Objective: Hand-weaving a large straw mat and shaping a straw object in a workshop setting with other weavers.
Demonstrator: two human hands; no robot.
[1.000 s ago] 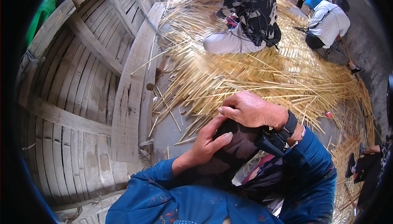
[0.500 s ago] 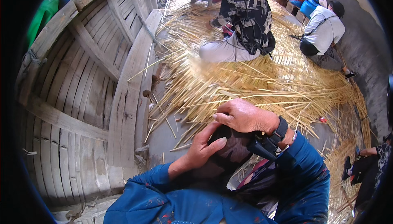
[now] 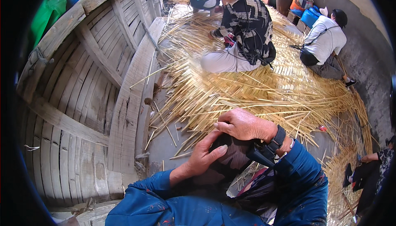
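Observation:
Both of my hands rest on my raised knee, which is covered in dark patterned cloth. My left hand lies along the knee's left side, thumb stretched apart from the fingers, holding nothing. On top of the knee, my right hand is bent over with its fingers curled in, close to my left fingertips; nothing shows in it. A black watch-like band and a pale bracelet circle my right wrist. Beyond my knee spreads a woven mat of flat yellow strips, with loose strips lying along its near edge.
A wooden slatted frame stands at my left. One person in a black patterned jacket sits on the mat; another in a white top crouches by the right wall. Blue and orange containers stand at the back. Another person's dark-clothed limb shows at right.
My hands stay on the knee in nearly the same pose. The view has tilted slightly upward, so the surroundings and hands sit a little lower in the picture.

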